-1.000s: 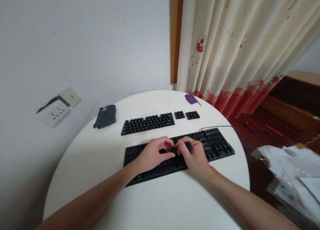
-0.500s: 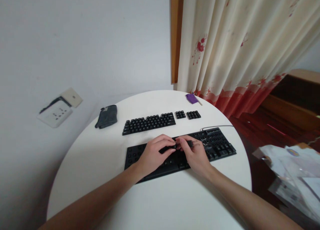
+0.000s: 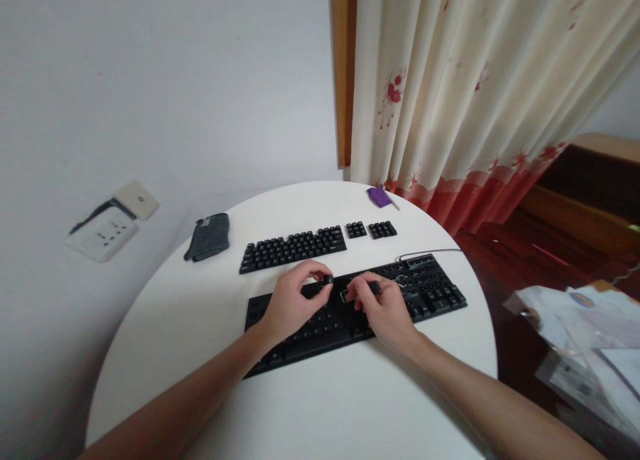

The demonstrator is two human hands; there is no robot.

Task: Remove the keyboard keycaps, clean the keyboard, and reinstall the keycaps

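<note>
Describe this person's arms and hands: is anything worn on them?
Both are bare. The left hand and right hand wear no gloves, and no ring, watch or bracelet shows. The forearms are uncovered to the picture's edge, no sleeve in view.

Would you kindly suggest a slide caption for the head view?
Left hand pinches a keycap, right hand grips a black tool over the keyboard on a white table.

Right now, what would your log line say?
left hand pinches small black plastic keycap | right hand grips small black tool | both above black corded keyboard
</note>
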